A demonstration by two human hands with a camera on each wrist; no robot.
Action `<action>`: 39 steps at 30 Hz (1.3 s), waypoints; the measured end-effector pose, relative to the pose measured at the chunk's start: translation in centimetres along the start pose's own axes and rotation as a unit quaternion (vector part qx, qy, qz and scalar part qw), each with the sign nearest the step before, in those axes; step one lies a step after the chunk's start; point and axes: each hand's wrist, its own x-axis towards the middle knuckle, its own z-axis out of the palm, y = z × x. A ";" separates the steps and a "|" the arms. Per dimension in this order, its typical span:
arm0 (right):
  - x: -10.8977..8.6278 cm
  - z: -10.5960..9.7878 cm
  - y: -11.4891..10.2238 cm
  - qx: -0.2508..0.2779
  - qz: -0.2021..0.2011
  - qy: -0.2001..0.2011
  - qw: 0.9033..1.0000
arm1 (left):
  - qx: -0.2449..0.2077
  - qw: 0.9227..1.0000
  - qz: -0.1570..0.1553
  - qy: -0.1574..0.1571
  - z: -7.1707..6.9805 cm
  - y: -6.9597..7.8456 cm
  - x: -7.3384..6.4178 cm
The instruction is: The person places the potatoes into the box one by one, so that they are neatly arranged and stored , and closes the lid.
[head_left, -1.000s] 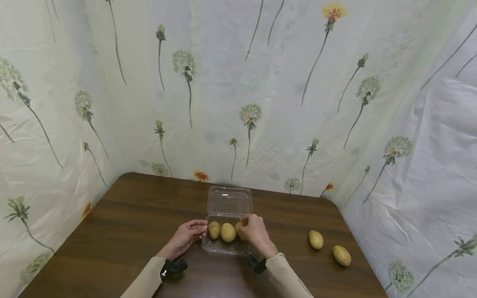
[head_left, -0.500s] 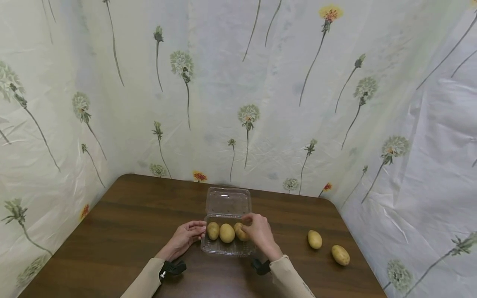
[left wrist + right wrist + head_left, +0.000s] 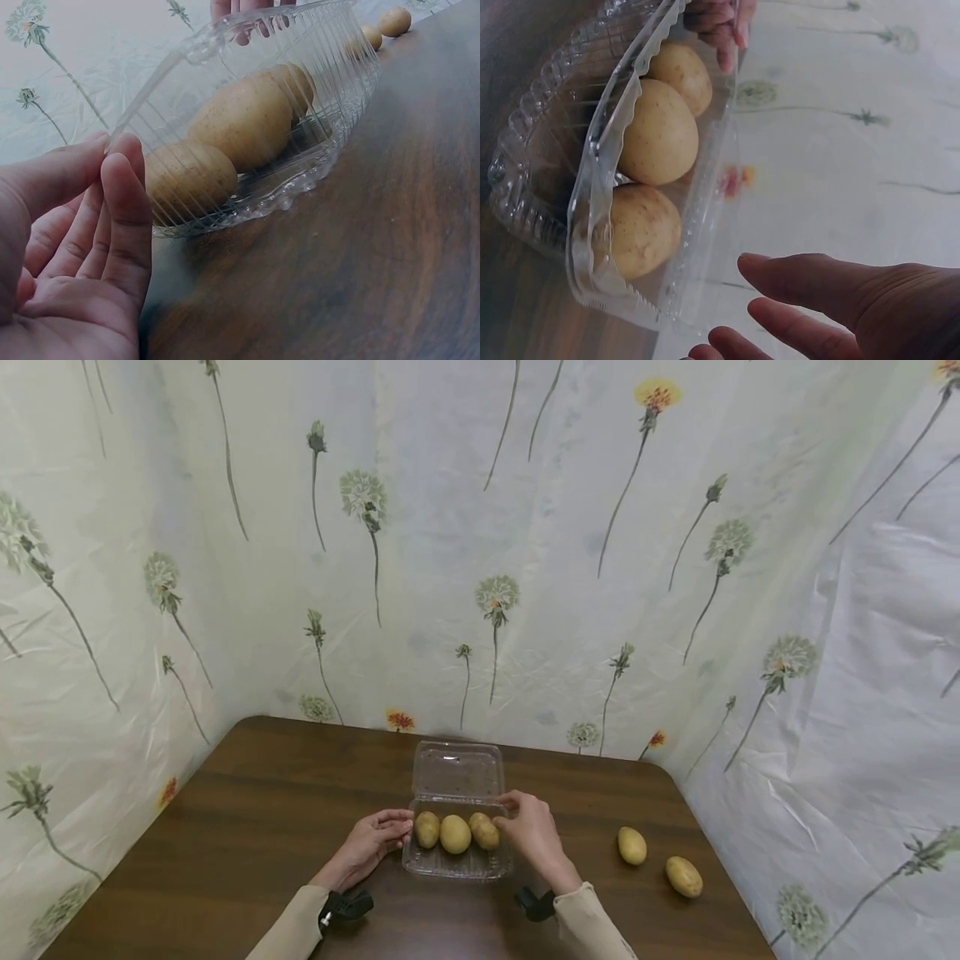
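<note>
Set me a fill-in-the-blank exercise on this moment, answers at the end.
The clear plastic hinged box holds ____ oval yellow-brown potatoes.
Its transparent lid is ____, not shut.
Outside it, on the brown wooden table, lie ____ loose potatoes.
The left hand pinches the box's rim; the right hand holds ____.

Missing words: three; open; two; nothing.
</note>
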 end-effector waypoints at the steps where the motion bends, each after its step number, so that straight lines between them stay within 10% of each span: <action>1: -0.1 -0.1 0.1 0.003 0.001 0.002 1.000 | 0.001 1.000 0.000 -0.001 0.0 0.0 0.0; 39: -2.3 -5.5 4.7 0.007 0.058 0.034 0.998 | -0.009 1.000 0.008 -0.012 0.1 -0.2 0.0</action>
